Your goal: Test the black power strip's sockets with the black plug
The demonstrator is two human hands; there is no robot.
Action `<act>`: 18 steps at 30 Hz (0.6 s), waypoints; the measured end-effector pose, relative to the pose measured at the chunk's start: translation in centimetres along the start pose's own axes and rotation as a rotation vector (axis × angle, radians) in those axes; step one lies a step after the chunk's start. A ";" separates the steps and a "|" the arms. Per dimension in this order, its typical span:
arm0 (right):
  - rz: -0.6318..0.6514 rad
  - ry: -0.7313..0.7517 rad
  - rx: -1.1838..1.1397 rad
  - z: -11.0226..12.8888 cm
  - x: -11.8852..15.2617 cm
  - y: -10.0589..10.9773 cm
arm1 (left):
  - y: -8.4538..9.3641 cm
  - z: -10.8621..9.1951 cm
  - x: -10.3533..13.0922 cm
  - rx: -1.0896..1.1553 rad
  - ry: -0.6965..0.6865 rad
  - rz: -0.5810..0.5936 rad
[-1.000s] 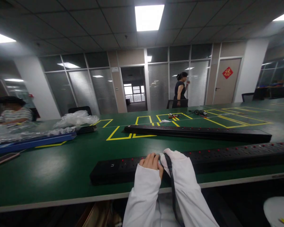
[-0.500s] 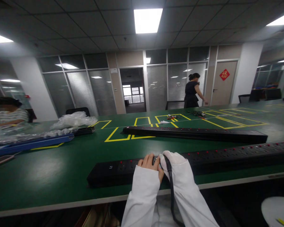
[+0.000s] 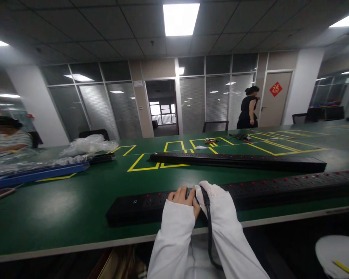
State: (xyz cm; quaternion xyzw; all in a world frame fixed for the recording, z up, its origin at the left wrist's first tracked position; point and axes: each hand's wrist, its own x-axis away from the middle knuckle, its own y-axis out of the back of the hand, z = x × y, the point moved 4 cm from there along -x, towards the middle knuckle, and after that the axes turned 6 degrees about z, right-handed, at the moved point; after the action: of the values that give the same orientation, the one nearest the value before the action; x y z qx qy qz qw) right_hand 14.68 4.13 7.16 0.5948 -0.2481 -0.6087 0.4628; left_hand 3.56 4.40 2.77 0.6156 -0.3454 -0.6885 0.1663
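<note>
A long black power strip (image 3: 261, 188) with red dots along its top lies near the front edge of the green table. My bare left hand (image 3: 182, 197) rests on the strip, its fingers bent over the top. Right beside it, my right hand (image 3: 211, 193) in a white glove is closed around the end of a black cable (image 3: 209, 228), at the strip's surface. The cable hangs down between my sleeves. What lies between the two hands is hidden by the fingers.
Behind lies a second black strip (image 3: 238, 161). Yellow tape outlines and small cables (image 3: 241, 137) are farther back on the table (image 3: 90, 201). At left are plastic wrap (image 3: 90, 145), a blue profile (image 3: 40, 173), a phone (image 3: 0, 194) and a seated person. Another person stands beyond the table.
The person beyond the table has moved right, toward the door. The view has shifted slightly. My hands keep the same place on the strip.
</note>
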 end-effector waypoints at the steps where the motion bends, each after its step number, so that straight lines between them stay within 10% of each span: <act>1: 0.009 0.001 -0.004 0.0 -0.3 0.0 | 0.0 0.0 0.0 -0.003 -0.001 0.002; 18: -0.067 -0.048 -0.182 -2.4 1.4 0.6 | -0.8 0.1 0.1 0.016 0.007 -0.029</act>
State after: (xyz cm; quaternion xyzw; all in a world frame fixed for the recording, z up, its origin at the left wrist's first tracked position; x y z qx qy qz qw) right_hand 17.32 3.28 6.57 0.5435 -0.1829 -0.6578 0.4883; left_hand 3.57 4.96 2.15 0.6244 -0.3411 -0.6859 0.1527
